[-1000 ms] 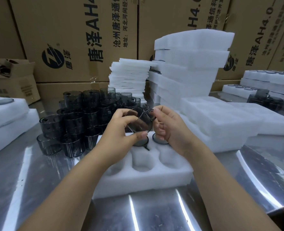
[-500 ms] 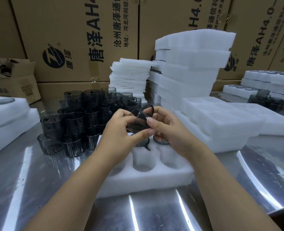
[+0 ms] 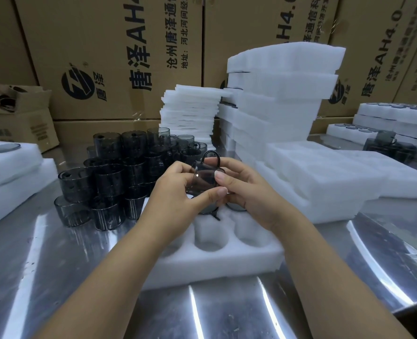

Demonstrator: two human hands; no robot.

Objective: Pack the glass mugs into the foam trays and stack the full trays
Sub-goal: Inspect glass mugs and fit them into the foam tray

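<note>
A smoky grey glass mug (image 3: 203,178) is held at the centre of the frame, just above the far end of an open foam tray (image 3: 227,260), tipped on its side with its loop handle (image 3: 211,156) turned upward. It is pinched between the thumb and curled fingers of the left hand (image 3: 175,192), while the thumb of the right hand (image 3: 249,192) is pressed on its wall and the other fingers are curled behind it. The mug is judged light but rigid, smooth enough to slip, and brittle. It is best taken round the body, not by the thin handle, and lowered rather than dropped into a pocket. The glass is seen to be thin, translucent, dark-tinted, short and cylindrical. Two far pockets appear filled, and the near row is seen vacant. More mugs (image 3: 109,177) are piled at left centre on the steel table (image 3: 80,277).
</note>
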